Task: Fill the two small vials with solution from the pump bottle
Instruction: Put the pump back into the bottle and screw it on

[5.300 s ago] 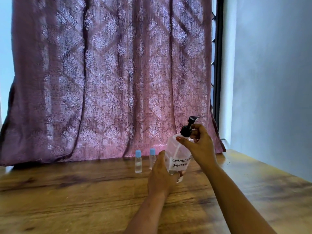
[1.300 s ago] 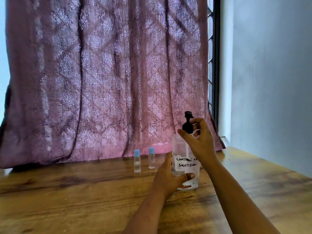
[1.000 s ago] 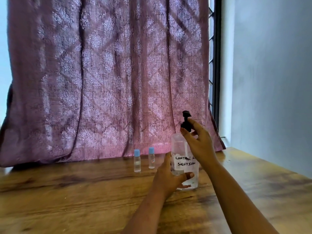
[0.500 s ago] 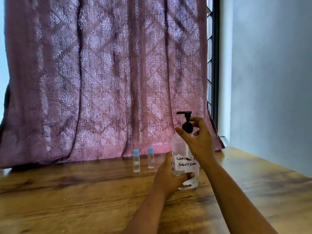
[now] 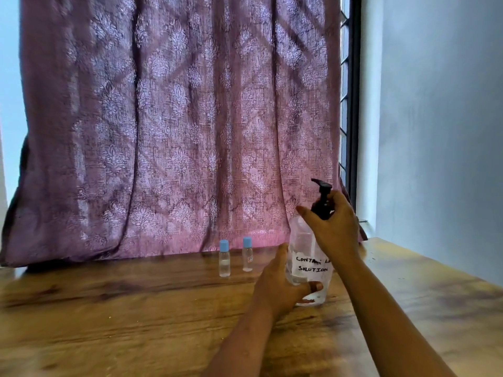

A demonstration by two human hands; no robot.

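A clear pump bottle (image 5: 310, 265) with a white hand-written label stands upright on the wooden table (image 5: 136, 317). My left hand (image 5: 283, 289) wraps its lower body from the left. My right hand (image 5: 334, 227) pinches the collar of the black pump head (image 5: 322, 198), whose nozzle points up and to the left. Two small clear vials with light blue caps stand upright to the left of the bottle: one vial (image 5: 224, 258) further left, the other vial (image 5: 247, 254) closer to the bottle. Both are capped and apart from my hands.
A mauve patterned curtain (image 5: 177, 126) hangs right behind the vials and touches the table's back edge. A dark window frame (image 5: 353, 104) and a pale wall (image 5: 441, 131) close off the right side.
The bottle went from tilted to upright on the table. The pump head has turned under my right fingers; its nozzle pointed straight left half a second ago and now angles up-left.
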